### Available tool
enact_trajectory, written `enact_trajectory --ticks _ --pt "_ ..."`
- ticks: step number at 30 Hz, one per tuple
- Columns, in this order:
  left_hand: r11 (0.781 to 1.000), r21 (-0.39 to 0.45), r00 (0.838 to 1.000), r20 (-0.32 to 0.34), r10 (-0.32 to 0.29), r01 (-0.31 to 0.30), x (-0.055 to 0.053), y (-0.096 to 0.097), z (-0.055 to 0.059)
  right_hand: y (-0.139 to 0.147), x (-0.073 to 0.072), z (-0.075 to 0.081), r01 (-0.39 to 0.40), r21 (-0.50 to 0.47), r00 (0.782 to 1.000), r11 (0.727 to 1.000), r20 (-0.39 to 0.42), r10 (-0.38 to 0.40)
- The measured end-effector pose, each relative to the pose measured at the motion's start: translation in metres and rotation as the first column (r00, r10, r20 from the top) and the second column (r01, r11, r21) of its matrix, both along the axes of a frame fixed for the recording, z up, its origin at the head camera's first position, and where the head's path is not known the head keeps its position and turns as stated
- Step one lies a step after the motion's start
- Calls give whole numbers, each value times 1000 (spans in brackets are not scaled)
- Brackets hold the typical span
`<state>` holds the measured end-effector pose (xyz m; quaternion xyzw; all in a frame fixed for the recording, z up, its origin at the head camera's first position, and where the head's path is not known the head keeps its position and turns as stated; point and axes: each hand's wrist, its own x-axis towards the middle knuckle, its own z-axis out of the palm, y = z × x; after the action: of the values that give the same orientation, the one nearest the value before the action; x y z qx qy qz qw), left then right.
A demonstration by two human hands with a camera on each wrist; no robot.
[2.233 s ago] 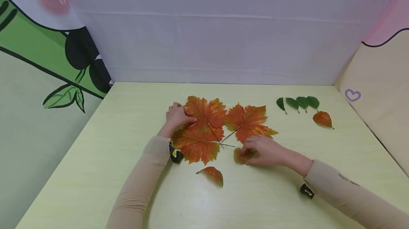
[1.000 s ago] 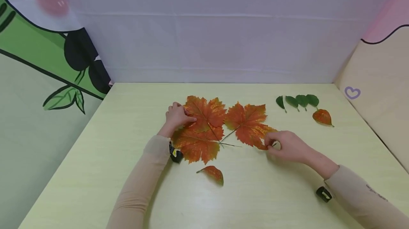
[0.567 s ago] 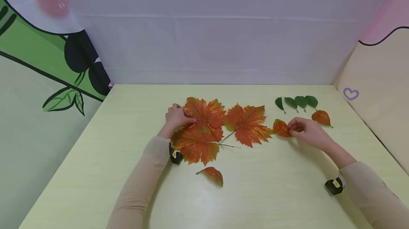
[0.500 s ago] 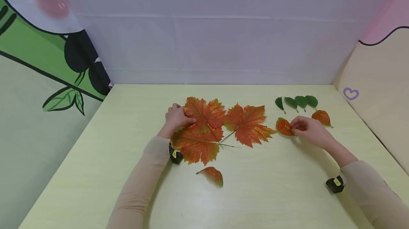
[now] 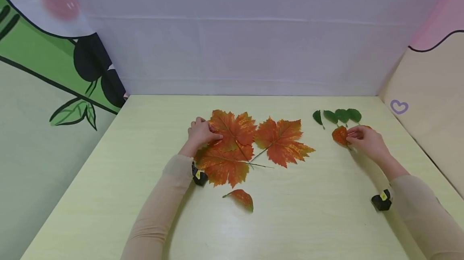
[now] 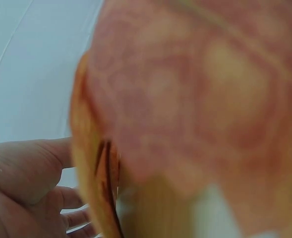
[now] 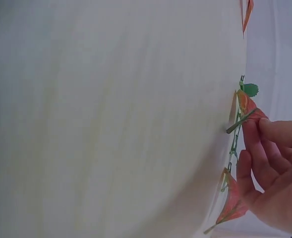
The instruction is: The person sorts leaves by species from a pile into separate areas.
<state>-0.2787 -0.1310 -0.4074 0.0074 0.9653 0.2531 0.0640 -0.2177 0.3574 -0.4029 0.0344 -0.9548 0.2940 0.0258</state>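
Orange leaf [image 5: 339, 136] between right fingers [image 7: 257, 151]

Long beige sleeves [image 5: 152, 211]; black wrist-worn devices [image 5: 380, 203] bearing small yellow patches [image 5: 383, 196].
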Motion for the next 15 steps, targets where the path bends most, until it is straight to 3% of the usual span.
enact_trajectory --ticks 11,15 --pt "1000 -9 1000 -5 -9 9 -2 0 -1 -2 6 3 109 -2 992 994 -62 -109" --pt "1000 -8 1000 -6 -6 6 -2 0 -2 -20 14 7 60 23 989 998 -135 -57"
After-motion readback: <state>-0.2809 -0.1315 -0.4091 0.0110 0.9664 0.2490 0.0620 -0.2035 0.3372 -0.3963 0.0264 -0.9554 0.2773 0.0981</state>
